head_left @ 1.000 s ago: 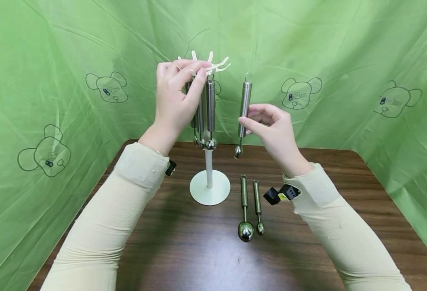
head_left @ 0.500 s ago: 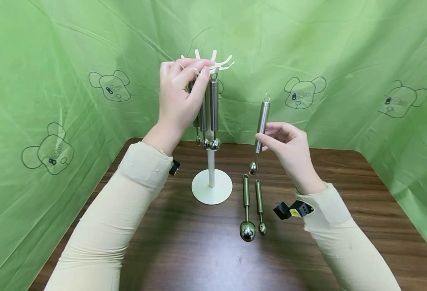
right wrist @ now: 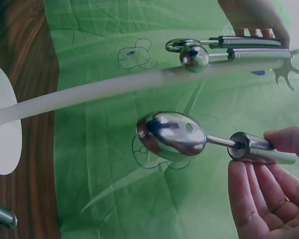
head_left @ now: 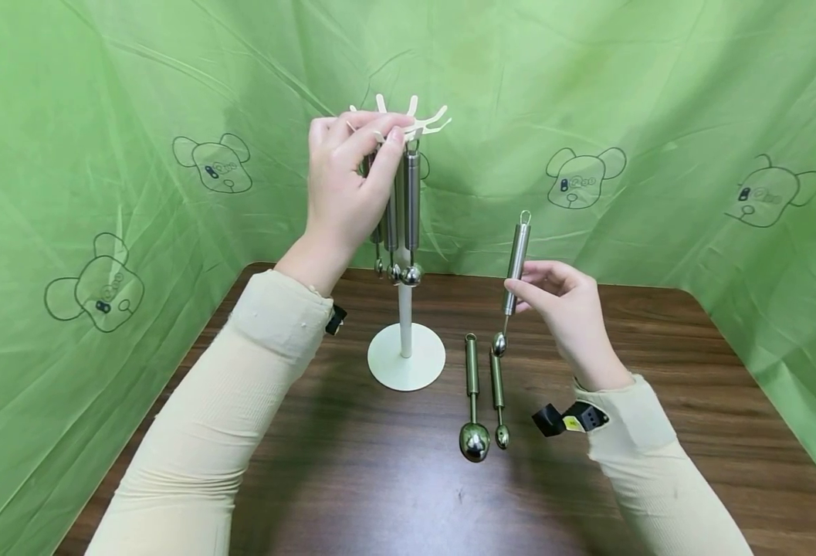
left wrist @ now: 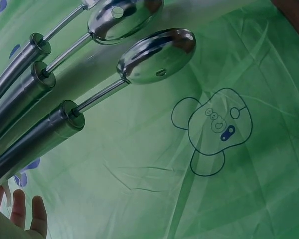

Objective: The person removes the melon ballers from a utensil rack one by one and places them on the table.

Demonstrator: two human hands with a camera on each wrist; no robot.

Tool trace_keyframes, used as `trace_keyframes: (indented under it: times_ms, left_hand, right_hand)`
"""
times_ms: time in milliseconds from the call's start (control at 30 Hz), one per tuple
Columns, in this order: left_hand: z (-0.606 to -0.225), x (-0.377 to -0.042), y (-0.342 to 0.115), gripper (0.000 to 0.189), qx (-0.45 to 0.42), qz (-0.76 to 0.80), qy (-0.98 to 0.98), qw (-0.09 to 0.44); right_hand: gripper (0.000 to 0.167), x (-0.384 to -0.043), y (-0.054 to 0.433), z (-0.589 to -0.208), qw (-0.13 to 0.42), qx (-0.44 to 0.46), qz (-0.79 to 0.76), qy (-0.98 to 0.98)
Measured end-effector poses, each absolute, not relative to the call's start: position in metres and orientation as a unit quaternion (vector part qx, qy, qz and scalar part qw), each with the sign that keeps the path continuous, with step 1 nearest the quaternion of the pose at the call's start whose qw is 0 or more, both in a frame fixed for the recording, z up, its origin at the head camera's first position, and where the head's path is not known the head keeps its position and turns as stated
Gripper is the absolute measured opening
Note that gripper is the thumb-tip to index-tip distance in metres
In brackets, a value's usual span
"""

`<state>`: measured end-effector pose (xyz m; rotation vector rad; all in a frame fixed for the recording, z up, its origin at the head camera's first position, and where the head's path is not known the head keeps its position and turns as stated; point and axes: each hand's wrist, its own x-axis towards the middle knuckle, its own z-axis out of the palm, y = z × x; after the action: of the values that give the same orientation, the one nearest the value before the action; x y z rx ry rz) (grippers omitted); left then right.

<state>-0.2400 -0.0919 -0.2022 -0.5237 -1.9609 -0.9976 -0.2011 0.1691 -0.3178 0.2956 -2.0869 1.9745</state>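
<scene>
And here we have the scoop [head_left: 516, 266], just right of centre in the head view, standing nearly upright: its wire loop [head_left: 525, 218] points up and leans right, its bowl [right wrist: 172, 135] points down and slightly left. In the right wrist view we see the long axis running almost level, bowl to the left, handle [right wrist: 257, 149] to the right.

The right hand [head_left: 566, 309] has its grip clamped on the handle's lower part, thumb [right wrist: 291, 139] against fingers [right wrist: 244, 191]; we see the loop rising above that pinch and the bowl hanging below it.

What a shine on it! Brushed-steel handle, thin neck [right wrist: 222, 141], mirror-bright oval bowl with a small hole showing.

Over at upper centre, the left hand [head_left: 348, 174] grips the top of the white stand [head_left: 405, 316], and three hanging scoops [head_left: 412, 205] dangle there, bowls down. Lower on the desk [head_left: 345, 463], a large scoop [head_left: 472, 378] and a small scoop [head_left: 497, 386] lie side by side; our bowl overlaps the small one's upper end, though we can't tell whether they touch.
</scene>
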Motion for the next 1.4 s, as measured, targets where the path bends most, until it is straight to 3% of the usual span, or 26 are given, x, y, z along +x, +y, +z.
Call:
trace_keyframes:
  times_ms: [567,1100,1400]
  left_hand:
    - [-0.202,-0.237,-0.093,0.025,-0.203,-0.407,-0.785,0.421]
    - [-0.204,-0.238,-0.091,0.026,-0.203,-0.409,-0.782,0.423]
    - [-0.202,-0.238,-0.090,0.025,-0.201,-0.410,-0.784,0.420]
  right_hand:
    - [0.014,-0.197,0.187,-0.343,0.088,0.066,0.676,-0.729]
    - [0.043,-0.195,0.205,-0.377,0.039,0.016,0.645,-0.763]
    - [0.041,-0.194,0.214,-0.399,0.015,0.007,0.626,-0.780]
